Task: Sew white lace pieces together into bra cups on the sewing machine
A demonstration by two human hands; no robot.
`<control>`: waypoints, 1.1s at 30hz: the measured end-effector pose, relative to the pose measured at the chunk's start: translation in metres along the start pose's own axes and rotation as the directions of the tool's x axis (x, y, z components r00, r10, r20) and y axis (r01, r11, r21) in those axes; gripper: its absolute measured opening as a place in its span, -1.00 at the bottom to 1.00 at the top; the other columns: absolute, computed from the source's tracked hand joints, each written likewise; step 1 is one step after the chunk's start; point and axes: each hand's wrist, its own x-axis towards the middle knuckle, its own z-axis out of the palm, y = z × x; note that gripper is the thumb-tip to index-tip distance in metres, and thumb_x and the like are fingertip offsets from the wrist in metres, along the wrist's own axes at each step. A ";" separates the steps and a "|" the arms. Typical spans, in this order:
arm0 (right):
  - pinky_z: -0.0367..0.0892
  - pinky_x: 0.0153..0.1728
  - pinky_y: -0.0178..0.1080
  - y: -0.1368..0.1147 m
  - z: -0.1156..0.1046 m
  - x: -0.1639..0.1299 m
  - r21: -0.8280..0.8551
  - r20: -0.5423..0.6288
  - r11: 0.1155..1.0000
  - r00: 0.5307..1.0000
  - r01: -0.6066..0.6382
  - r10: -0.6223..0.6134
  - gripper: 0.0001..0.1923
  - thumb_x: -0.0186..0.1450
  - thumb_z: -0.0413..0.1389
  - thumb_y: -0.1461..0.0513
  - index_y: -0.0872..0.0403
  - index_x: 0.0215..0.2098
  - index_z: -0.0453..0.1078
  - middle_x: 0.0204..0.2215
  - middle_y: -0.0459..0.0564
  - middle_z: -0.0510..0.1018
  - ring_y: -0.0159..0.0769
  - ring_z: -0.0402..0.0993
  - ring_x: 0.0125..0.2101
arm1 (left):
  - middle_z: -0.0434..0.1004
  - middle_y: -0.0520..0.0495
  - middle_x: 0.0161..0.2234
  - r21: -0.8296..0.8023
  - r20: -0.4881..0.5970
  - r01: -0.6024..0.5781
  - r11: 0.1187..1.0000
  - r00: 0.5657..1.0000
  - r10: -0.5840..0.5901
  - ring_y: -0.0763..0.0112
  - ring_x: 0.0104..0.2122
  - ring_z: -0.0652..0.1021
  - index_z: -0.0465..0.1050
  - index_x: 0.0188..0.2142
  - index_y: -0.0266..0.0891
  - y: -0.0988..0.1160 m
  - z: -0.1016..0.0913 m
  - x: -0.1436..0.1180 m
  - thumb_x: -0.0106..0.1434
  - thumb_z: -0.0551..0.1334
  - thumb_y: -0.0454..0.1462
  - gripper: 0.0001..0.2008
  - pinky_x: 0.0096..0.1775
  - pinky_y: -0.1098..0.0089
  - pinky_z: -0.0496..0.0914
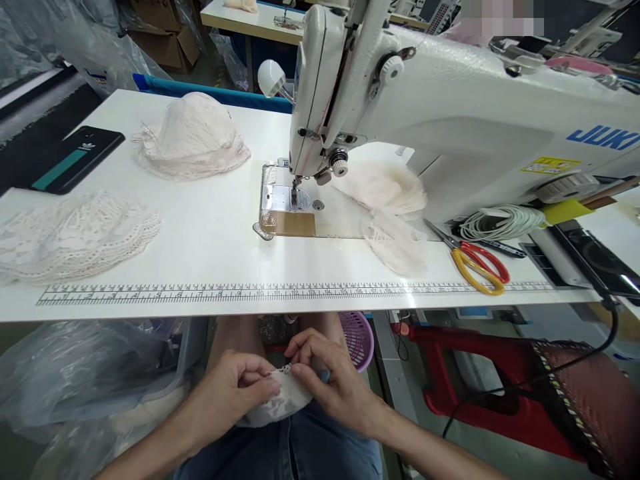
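Hands first: my left hand (235, 390) and right hand (327, 380) both pinch a small white lace piece (280, 400) in my lap, below the table edge (300, 310), fingers closed on its top rim. Judging by that, I am only lining the piece up; nothing lies under the needle of the sewing machine (450, 120) yet. Lace stacks wait left (75, 233), at the back (193, 137) and beside the machine (387, 200). Red-and-yellow scissors (477, 263), a coiled cable (503, 222) and a phone (75, 160) sit on the tabletop; the table edge stands between my lap and the needle plate (283, 203)
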 end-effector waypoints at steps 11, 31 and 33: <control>0.09 -0.52 -0.40 0.006 0.003 0.000 0.423 0.162 0.855 0.954 -0.300 0.254 -0.71 0.25 0.09 0.06 0.10 -0.38 0.17 -0.50 -0.15 0.30 -0.50 0.15 -0.53 | 0.55 -0.11 -0.50 0.015 0.013 -0.049 0.999 0.999 0.048 0.38 -0.49 0.43 0.53 -0.40 -0.37 0.003 -0.001 -0.003 0.13 0.22 -0.06 -0.65 -0.43 0.45 0.24; 0.08 -0.48 -0.40 0.000 -0.009 0.001 0.281 0.316 0.884 0.906 -0.372 0.281 -0.67 0.09 0.25 0.05 0.14 -0.39 0.34 -0.55 -0.19 0.30 -0.48 0.16 -0.51 | 0.54 -0.04 -0.45 0.096 -0.031 -0.109 0.989 0.993 0.112 0.30 -0.36 0.45 0.56 -0.44 -0.25 0.012 -0.004 -0.007 0.18 0.17 -0.07 -0.68 -0.32 0.45 0.27; 0.07 -0.50 -0.41 -0.002 -0.007 0.004 0.262 0.305 0.902 0.916 -0.344 0.261 -0.69 0.13 0.22 0.06 0.14 -0.42 0.33 -0.56 -0.19 0.29 -0.49 0.15 -0.52 | 0.52 -0.03 -0.47 0.151 -0.015 -0.155 0.976 0.987 0.159 0.32 -0.38 0.45 0.53 -0.48 -0.25 0.013 -0.002 -0.006 0.19 0.15 -0.10 -0.69 -0.32 0.45 0.27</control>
